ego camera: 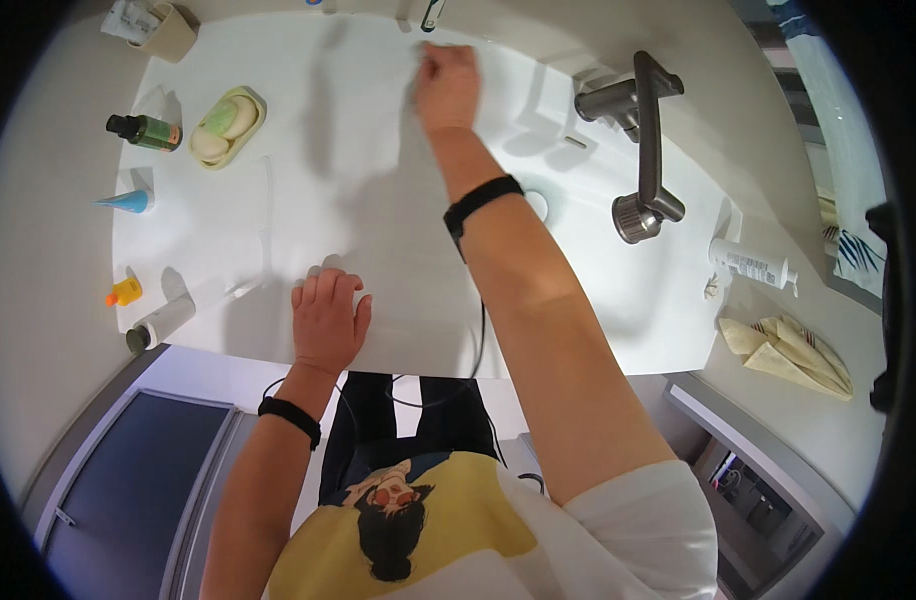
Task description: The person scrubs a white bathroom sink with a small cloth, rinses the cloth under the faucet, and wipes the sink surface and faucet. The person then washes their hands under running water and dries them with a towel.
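My left hand [327, 319] lies palm down on the front part of the white washbasin counter [405, 255], its thumb apart from the fingers and nothing in its grasp. Farther back, my right hand [449, 86] reaches over the counter with curled fingers. It is slightly blurred, and I cannot see whether anything is inside the fist. Just beyond it, a small dark green and white item [432, 15] stands at the rear edge, cut off by the picture's top. A round white drain cover [535, 206] shows partly behind my right forearm.
A dark metal faucet [649, 142] rises at right, near a white tube [750, 262] and a folded beige cloth [788, 352]. Along the left stand a soap dish [258, 133], a green pump bottle [154, 133], a blue tube [132, 201], a yellow bottle [128, 290] and a white bottle [169, 319].
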### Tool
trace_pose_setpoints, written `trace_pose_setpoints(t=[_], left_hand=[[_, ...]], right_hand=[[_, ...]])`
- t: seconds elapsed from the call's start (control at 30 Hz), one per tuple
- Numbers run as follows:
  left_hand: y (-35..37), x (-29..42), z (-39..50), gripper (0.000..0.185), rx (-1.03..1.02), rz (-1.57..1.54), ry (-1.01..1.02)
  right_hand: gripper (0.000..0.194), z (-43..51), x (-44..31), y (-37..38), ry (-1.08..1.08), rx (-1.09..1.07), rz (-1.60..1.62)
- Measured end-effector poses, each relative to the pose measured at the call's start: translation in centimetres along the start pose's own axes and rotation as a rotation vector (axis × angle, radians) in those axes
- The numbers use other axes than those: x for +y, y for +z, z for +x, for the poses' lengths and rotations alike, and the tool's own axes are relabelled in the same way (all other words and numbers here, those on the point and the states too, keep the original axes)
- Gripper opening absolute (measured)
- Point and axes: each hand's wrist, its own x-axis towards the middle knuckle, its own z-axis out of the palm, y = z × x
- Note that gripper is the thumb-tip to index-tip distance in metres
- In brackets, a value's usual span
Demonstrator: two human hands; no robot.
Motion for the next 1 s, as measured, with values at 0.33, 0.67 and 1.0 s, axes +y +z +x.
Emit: trace_pose_setpoints(t=[0.33, 0.67, 1.0], left_hand=[[-0.1, 0.2, 0.2, 0.019, -0.057, 0.047, -0.023], [0.0, 0.1, 0.1, 0.02, -0.058, 0.095, -0.02], [0.2, 0.1, 0.1, 0.017, -0.021, 0.145, 0.01]], right_hand=[[0.022, 1.7, 7.6, -4.9, 0.317, 0.313, -0.189], [0.017, -7.3, -0.2, -2.2, 0.125, -0.119, 0.293], [0.026, -19.7, 6.4, -17.2, 0.32, -1.094, 0.442]])
